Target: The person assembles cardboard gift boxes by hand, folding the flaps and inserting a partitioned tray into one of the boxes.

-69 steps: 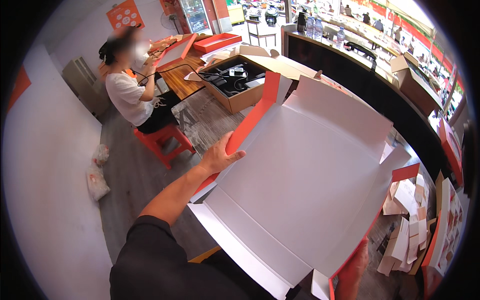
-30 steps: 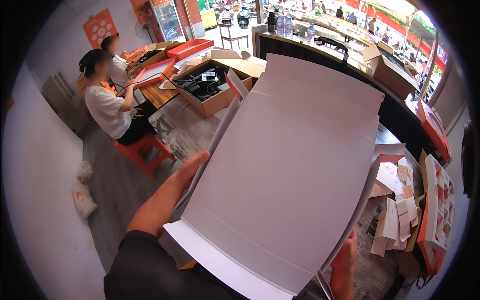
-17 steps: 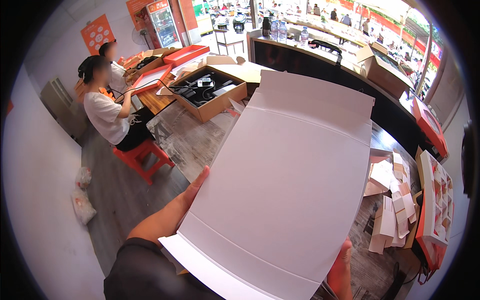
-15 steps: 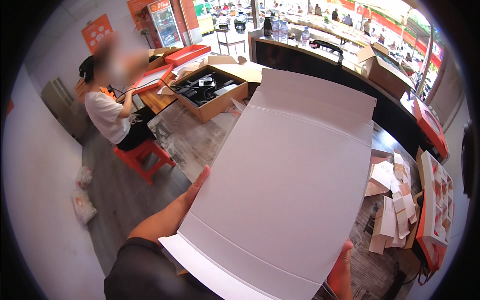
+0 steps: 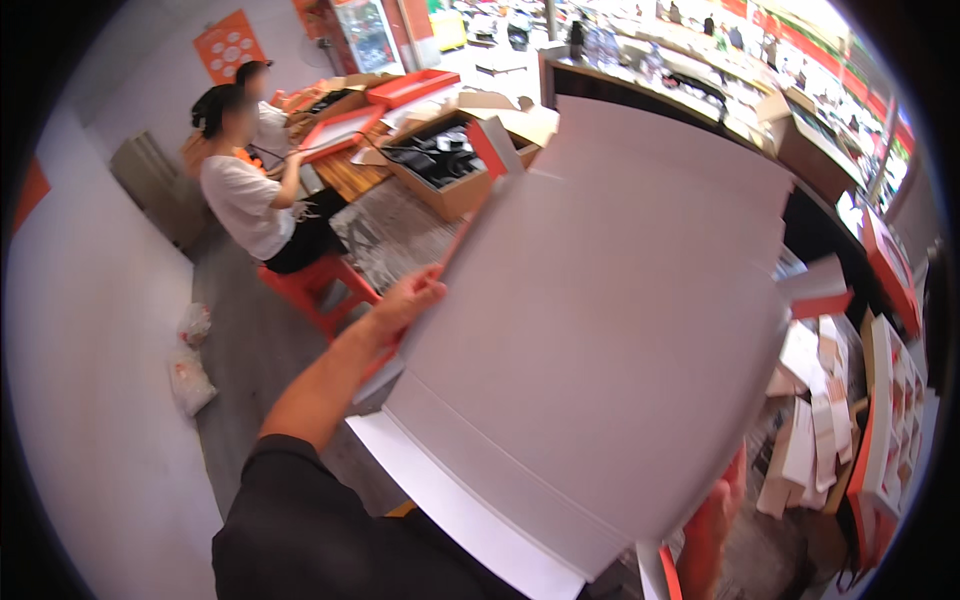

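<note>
A large creased cardboard box blank [image 5: 600, 310], whitish on this face, spreads across the middle of the view, tilted up toward me. Red shows on its side flaps, one at the upper left [image 5: 495, 147] and another at the right [image 5: 820, 288]. My left hand [image 5: 410, 303] is closed on the blank's left edge, with the thumb over it. Low on the right edge, my right hand [image 5: 715, 505] grips the blank, its fingers partly hidden and a little blurred. A pale fold strip [image 5: 460, 505] runs along the near end.
A wooden-topped table [image 5: 385, 235] carries an open brown carton [image 5: 450, 165] of dark items. Two people sit at the left, one on a red stool [image 5: 320, 290]. Loose folded cartons [image 5: 810, 430] and a compartmented tray [image 5: 890, 410] lie at the right. A dark counter [image 5: 565, 80] stands behind.
My left hand has moved up along the blank's edge, and red-faced side flaps now stick out. The view has shifted, bringing a second seated person into sight.
</note>
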A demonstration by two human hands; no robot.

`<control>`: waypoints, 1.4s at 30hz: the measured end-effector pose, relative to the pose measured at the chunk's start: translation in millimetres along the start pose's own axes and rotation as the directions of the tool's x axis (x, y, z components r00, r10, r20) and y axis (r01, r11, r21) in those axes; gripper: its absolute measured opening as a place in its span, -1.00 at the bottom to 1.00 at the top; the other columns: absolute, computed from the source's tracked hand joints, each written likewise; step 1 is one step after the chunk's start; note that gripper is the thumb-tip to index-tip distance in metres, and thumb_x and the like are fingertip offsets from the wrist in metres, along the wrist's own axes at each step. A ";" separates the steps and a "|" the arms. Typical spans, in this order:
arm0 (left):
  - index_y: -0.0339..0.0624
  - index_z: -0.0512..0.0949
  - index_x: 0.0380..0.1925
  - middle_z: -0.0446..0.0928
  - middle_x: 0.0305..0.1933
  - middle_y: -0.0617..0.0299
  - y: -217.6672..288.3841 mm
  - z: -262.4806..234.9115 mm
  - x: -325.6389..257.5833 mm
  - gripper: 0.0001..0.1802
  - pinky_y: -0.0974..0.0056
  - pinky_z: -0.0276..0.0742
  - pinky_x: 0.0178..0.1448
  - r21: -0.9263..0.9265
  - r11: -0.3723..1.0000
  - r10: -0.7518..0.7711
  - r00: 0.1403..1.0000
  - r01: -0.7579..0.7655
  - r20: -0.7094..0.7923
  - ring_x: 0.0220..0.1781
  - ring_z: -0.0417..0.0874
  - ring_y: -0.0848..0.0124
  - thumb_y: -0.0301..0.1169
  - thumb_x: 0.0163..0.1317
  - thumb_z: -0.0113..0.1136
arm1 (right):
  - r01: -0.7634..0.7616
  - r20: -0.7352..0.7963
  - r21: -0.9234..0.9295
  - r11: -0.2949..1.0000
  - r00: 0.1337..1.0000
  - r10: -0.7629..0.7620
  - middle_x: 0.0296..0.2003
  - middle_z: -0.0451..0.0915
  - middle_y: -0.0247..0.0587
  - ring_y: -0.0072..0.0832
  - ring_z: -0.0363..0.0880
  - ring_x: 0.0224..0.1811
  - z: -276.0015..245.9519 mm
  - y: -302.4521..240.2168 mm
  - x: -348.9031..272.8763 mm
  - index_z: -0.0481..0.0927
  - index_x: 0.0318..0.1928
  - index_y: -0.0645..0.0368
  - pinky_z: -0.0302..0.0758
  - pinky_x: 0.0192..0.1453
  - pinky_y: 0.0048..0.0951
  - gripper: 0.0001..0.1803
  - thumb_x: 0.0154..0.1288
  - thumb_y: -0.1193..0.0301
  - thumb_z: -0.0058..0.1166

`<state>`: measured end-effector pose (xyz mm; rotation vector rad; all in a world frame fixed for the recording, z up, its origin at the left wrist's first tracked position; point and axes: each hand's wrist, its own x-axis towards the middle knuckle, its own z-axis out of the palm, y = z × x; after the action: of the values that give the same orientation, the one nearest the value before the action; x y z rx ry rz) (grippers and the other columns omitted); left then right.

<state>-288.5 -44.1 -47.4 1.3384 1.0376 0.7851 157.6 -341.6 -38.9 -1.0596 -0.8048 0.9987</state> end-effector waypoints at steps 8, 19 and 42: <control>-0.33 0.34 0.46 0.58 0.29 0.00 11.2 -1.0 22.8 0.21 0.21 0.51 0.41 0.494 0.855 0.212 0.976 -0.156 -0.059 0.33 0.58 0.29 0.37 0.06 0.50 | 0.074 -0.011 -0.095 0.993 0.997 -0.075 0.38 0.43 -0.15 -0.43 0.44 0.38 0.7 23.1 3.0 0.08 0.60 0.32 0.38 0.47 -0.38 -0.19 0.47 0.51 0.20; -0.33 0.28 0.52 0.55 0.33 -0.09 -19.0 -23.2 65.1 0.03 0.18 0.49 0.41 0.326 0.944 0.016 0.994 -0.052 0.112 0.31 0.59 0.15 0.22 0.33 0.37 | 0.020 0.007 -0.228 0.973 1.000 -0.019 0.40 0.43 -0.11 -0.43 0.47 0.36 -2.7 37.8 2.2 -0.07 0.66 0.34 0.41 0.45 -0.37 -0.13 0.53 0.53 0.13; 0.03 0.43 0.42 0.53 0.34 0.01 31.2 38.1 80.6 -0.22 0.03 0.55 0.40 0.928 -0.028 0.493 0.803 -0.372 0.336 0.36 0.58 0.01 -0.38 0.16 0.49 | 0.495 0.391 -0.825 0.271 0.848 -0.359 -0.09 0.63 -0.24 -0.29 0.68 -0.11 21.5 38.5 5.5 0.74 -0.06 0.02 0.65 -0.07 -0.25 -0.64 0.08 0.51 0.44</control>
<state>-219.8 18.5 -30.4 3.0171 1.2558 0.5262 130.2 -323.4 -68.8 -1.5703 -1.7715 0.0203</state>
